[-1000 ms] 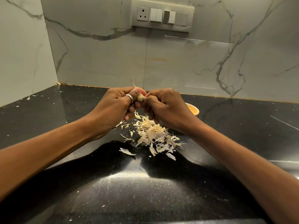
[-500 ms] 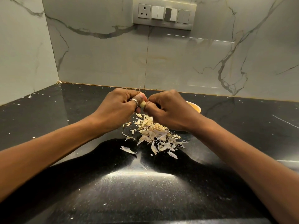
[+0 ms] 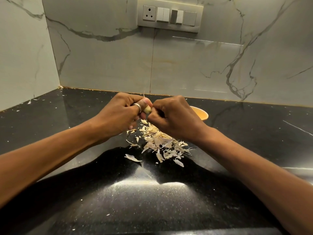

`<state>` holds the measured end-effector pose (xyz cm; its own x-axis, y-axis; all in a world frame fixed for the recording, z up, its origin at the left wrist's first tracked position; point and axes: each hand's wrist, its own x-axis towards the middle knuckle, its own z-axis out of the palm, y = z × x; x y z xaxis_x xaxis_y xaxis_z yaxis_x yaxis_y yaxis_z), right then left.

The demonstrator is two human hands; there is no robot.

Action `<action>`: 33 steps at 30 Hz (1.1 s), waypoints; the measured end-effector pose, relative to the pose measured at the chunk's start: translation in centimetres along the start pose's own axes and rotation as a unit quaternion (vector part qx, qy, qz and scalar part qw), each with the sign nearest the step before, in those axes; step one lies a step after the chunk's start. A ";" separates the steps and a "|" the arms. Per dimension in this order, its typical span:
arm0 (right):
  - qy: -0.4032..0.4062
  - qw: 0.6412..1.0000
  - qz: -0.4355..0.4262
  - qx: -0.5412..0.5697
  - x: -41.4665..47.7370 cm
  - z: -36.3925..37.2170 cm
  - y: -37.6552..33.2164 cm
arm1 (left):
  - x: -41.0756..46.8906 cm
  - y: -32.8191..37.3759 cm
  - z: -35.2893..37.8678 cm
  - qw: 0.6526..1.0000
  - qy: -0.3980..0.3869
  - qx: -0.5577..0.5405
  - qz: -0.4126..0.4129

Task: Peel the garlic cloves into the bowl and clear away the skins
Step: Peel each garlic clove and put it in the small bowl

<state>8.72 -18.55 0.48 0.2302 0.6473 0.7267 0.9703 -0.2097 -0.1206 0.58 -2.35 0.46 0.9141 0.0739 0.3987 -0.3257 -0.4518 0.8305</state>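
A pale garlic clove (image 3: pixel 147 109) is pinched between my two hands above the black counter. My left hand (image 3: pixel 121 114), with a ring on one finger, grips the clove from the left. My right hand (image 3: pixel 172 117) closes on its right end with fingertips. A thin strip of skin sticks up just above the clove. Below the hands lies a heap of papery garlic skins (image 3: pixel 161 143). An orange bowl (image 3: pixel 200 113) stands behind my right hand, mostly hidden; its contents cannot be seen.
The black stone counter (image 3: pixel 67 116) meets marble walls at the back and left, forming a corner. A switch panel (image 3: pixel 170 15) sits on the back wall. Small skin flakes (image 3: pixel 133 158) lie scattered around the heap and at the far left.
Both hands stay together on the clove, with only small finger shifts. The skin heap looks the same.
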 end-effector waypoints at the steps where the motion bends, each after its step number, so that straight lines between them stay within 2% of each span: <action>1: 0.007 1.000 0.006 0.004 0.0 0.0 0.0 | 0.0 0.1 0.0 1.000 -0.005 -0.003 0.002; 8: -0.004 0.982 0.127 0.139 0.4 -0.7 0.1 | 0.1 0.8 -0.3 0.997 -0.006 -0.077 -0.017; 17: 0.043 0.992 0.106 0.050 0.7 -1.0 0.8 | 0.0 0.7 -0.4 0.998 -0.031 -0.057 -0.013; 25: 0.078 0.991 0.110 0.011 0.8 -1.9 1.7 | -0.1 0.4 -0.1 0.995 -0.075 -0.053 -0.044; 33: 0.004 0.995 0.100 0.004 0.6 -1.9 1.8 | 0.2 0.3 -0.5 0.998 -0.012 -0.054 -0.030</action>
<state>10.47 -19.92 1.94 0.4173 0.5874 0.6935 0.9061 -0.3272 -0.2681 0.54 -2.01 0.94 0.9378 0.0756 0.3389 -0.2935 -0.3489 0.8900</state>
